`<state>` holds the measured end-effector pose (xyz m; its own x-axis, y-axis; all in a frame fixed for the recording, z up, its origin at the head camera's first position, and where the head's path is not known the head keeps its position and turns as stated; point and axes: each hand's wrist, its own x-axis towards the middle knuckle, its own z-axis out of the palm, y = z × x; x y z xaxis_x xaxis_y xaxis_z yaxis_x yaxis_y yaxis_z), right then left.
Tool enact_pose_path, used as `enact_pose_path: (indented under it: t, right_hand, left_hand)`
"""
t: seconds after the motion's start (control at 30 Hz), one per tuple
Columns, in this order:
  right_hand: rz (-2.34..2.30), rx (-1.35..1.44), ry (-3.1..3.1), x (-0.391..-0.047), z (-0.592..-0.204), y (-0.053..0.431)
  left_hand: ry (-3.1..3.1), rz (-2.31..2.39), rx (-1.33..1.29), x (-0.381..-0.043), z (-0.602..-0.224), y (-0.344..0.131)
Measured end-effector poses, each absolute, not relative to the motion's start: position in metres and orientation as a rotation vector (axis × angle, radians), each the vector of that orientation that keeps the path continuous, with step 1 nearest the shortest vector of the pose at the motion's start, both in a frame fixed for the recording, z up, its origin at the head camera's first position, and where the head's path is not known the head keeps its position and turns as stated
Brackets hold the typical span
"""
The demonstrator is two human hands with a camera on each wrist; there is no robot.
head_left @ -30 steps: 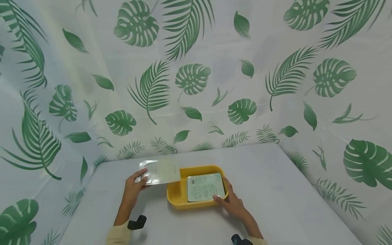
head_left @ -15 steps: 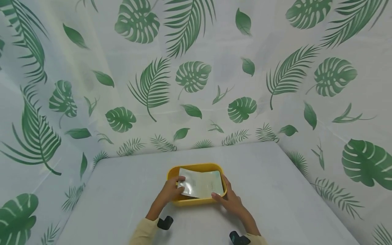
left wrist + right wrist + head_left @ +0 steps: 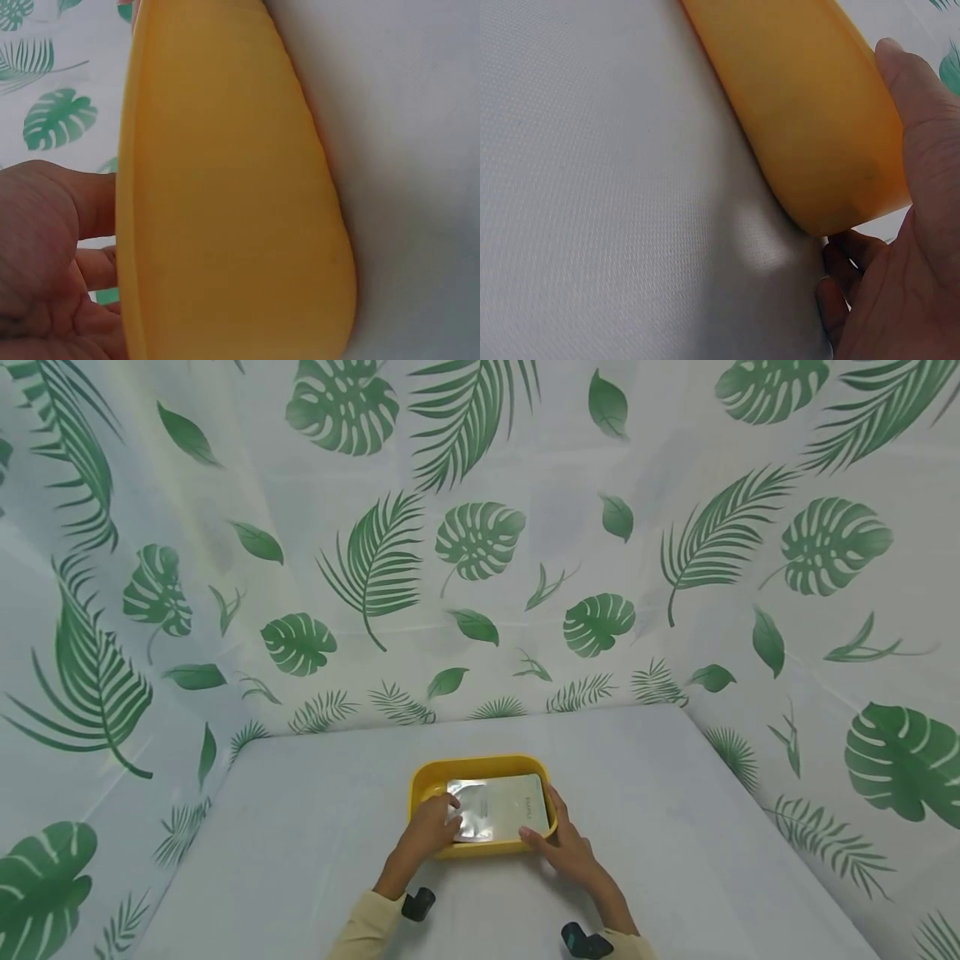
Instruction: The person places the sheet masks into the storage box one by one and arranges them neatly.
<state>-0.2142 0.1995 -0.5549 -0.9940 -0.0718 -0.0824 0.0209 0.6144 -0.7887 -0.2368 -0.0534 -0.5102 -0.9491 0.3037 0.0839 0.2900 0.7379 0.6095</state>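
A yellow tray [image 3: 480, 766] with rounded corners stands on the white table. Inside it, flat towards the right, lies a sheet mask packet [image 3: 513, 804], pale green with a silvery left end. My left hand [image 3: 429, 832] reaches over the near rim and holds the packet's left end with thumb and fingers. In the left wrist view the tray's outer wall hides those fingertips. My right hand [image 3: 570, 853] grips the tray's right near corner, thumb at the rim and fingers round the outer side, as the right wrist view also shows. Whatever lies under the packet is hidden.
The white table [image 3: 315, 802] spreads around the tray on all sides. Leaf-printed sheeting [image 3: 495, 635] rises behind the table and along both sides. A dark wrist device [image 3: 418, 904] sits at the left cuff, another dark device [image 3: 585, 941] at the right.
My left hand has brought the packet from left of the tray into it, over another packet seen there earlier. It now lies flatter and slightly further right. The right hand stays on the tray.
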Motion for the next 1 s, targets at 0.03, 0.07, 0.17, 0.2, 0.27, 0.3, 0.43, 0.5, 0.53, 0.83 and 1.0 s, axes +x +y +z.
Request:
enact_pose_path:
  t: [0.03,0.07,0.17,0.2,0.27,0.3,0.43,0.5,0.53,0.83,1.0]
  right_hand:
    - [-1.333,-0.046,2.726,-0.214,-0.555,0.200]
    - [-1.329,-0.046,2.724,-0.214,-0.555,0.200]
    - [-1.331,-0.054,2.724,-0.213,-0.555,0.200]
    - [-1.332,-0.052,2.722,-0.212,-0.555,0.201]
    - [-1.338,-0.046,2.721,-0.212,-0.555,0.201]
    - [-1.342,-0.043,2.720,-0.213,-0.555,0.201]
    - [-1.343,-0.030,2.712,-0.214,-0.555,0.199]
    - [-1.339,-0.029,2.712,-0.214,-0.556,0.199]
    - [-1.338,-0.025,2.713,-0.214,-0.556,0.198]
    - [-1.333,-0.011,2.715,-0.214,-0.555,0.197]
    - [-1.335,-0.025,2.717,-0.214,-0.553,0.198]
  left_hand:
    - [2.896,1.030,0.512,-0.236,-0.510,-0.053]
    - [2.884,1.047,0.543,-0.235,-0.511,-0.053]
    - [2.840,1.096,0.626,-0.233,-0.512,-0.054]
    - [2.834,1.108,0.651,-0.232,-0.512,-0.054]
    - [2.845,1.115,0.671,-0.233,-0.513,-0.054]
    - [2.849,1.116,0.650,-0.234,-0.514,-0.053]
    - [2.852,1.097,0.509,-0.237,-0.515,-0.051]
    - [2.848,1.085,0.458,-0.238,-0.517,-0.050]
    - [2.851,1.087,0.452,-0.238,-0.517,-0.050]
    - [2.943,1.150,0.393,-0.237,-0.518,-0.049]
    - [2.960,1.106,0.420,-0.238,-0.521,-0.049]
